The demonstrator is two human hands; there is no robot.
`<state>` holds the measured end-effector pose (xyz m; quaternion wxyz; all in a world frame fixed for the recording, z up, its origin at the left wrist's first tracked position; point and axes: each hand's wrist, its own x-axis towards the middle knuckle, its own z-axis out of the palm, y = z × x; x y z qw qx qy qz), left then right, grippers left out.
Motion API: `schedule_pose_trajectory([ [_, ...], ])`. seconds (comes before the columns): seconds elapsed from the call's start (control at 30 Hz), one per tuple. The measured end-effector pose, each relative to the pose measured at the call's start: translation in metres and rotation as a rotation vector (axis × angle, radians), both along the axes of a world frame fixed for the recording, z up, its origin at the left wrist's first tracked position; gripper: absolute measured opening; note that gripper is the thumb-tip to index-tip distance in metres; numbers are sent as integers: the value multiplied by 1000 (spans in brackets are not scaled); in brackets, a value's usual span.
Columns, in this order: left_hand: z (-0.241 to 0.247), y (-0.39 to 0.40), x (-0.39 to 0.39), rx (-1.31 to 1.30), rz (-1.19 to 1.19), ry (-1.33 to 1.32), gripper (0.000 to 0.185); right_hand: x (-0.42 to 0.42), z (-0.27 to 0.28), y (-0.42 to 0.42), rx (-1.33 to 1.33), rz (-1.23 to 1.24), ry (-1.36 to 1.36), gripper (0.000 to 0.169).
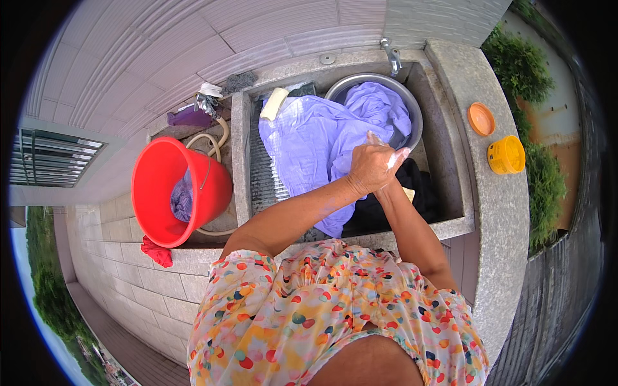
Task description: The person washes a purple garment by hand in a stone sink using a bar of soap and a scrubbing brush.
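My left hand [372, 166] crosses over my right hand [386, 186] above the sink, near the rim of a metal basin [416, 113]. White lather shows at the hands. My right hand is mostly hidden beneath the left, and any grip on fabric cannot be made out. Lavender cloth [304, 135] spreads over the ribbed washboard [263, 164] and continues into the basin. On the cloth's upper left corner rests a pale soap bar [273, 103]. Black fabric [422, 193] lies in the sink below the basin, with a cream-coloured piece [408, 194] partly hidden behind my right forearm.
A tilted red bucket [217, 178] holding checked cloth [182, 198] stands left, beside a beige hose [222, 135]. The metal tap [392, 57] overhangs the basin. On the right ledge [499, 231] are a yellow tub [504, 155] and an orange lid [481, 118]. Red cloth [157, 252] lies below the bucket.
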<state>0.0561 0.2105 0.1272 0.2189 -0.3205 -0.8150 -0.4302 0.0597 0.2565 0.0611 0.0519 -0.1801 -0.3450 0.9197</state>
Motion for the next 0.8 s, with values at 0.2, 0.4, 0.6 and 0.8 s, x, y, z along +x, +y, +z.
schedule_pose_trajectory([
  [0.2,-24,-29,-51,-103,254,-106,33,-10,25,-5,-25,207,-260,17],
  [0.4,-22,4,19,-87,-33,127,17,-4,-27,-2,-121,-174,419,18],
  [0.6,-36,-35,-58,51,211,-313,45,-5,46,-3,-215,180,-276,25],
  [0.8,-12,-62,-86,493,-69,-1125,62,-2,60,39,95,384,-32,13],
])
